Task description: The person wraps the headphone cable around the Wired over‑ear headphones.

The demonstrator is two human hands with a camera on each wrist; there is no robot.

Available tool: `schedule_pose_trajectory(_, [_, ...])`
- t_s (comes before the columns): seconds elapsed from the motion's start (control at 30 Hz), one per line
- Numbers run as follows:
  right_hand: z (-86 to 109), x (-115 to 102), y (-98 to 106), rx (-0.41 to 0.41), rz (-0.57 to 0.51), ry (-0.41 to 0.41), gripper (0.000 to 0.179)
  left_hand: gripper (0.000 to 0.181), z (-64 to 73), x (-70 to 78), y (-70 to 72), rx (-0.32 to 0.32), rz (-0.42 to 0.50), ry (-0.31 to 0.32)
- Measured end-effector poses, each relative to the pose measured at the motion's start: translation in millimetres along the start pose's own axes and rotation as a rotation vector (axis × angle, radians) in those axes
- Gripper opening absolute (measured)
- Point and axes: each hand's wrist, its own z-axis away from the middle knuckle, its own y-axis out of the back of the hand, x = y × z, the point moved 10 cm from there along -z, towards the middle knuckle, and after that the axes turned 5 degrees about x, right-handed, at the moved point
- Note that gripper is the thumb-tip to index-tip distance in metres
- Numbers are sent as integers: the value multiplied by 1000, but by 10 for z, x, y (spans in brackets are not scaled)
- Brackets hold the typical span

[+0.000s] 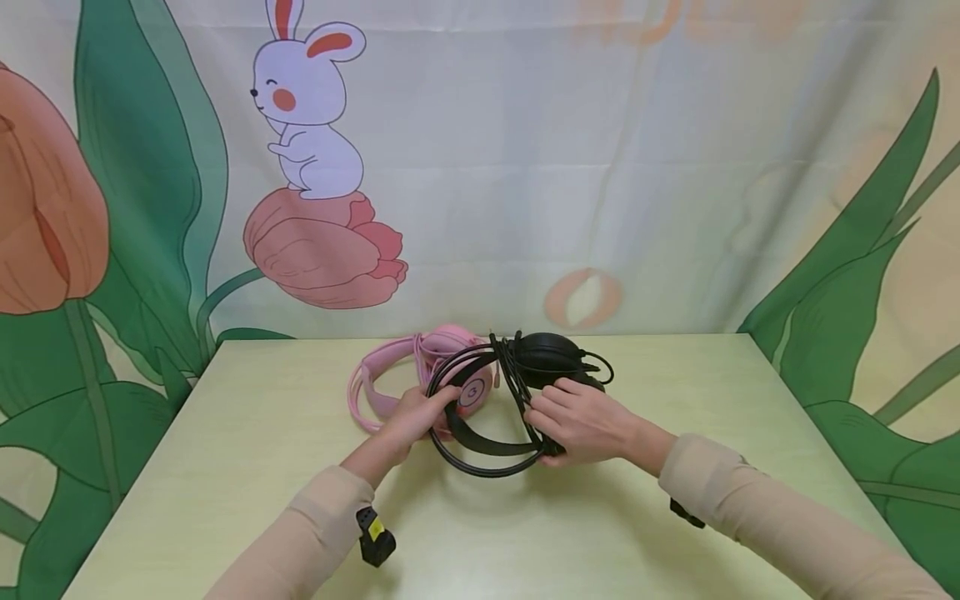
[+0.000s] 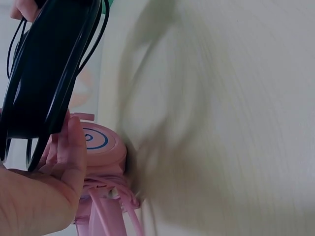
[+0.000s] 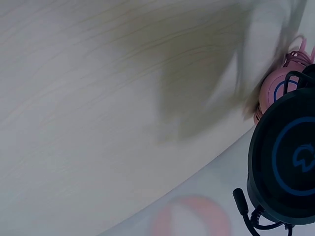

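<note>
Both hands hold a black headset [image 1: 480, 443] above the table, its headband towards the person. My left hand [image 1: 408, 421] grips the left side of the headband; in the left wrist view the wide band [image 2: 44, 73] rises from between thumb and fingers. My right hand [image 1: 581, 421] curls round the right side, by the bundled black cable [image 1: 513, 379]. Beyond it shows one round ear cup [image 1: 546, 352]. The right wrist view has an ear cup [image 3: 275, 162] with a ring-and-logo face and a small microphone [image 3: 240, 200]; the right hand is out of that view.
A pink headset [image 1: 375, 371] with its cable bundled lies on the pale wooden table [image 1: 247, 467], behind and left of the black one, partly covered by it in the head view. A printed cloth [image 1: 480, 167] with a rabbit and tulips hangs behind the table's far edge.
</note>
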Motion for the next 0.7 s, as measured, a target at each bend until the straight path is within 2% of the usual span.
schedule_pose_trajectory(0.37, [43, 44, 14, -2, 33, 1, 59, 30, 28, 93, 1, -96, -145, -68])
schedule_pose_trajectory(0.7, [128, 108, 6, -15, 64, -16, 54, 39, 97, 159, -19, -204, -240, -112])
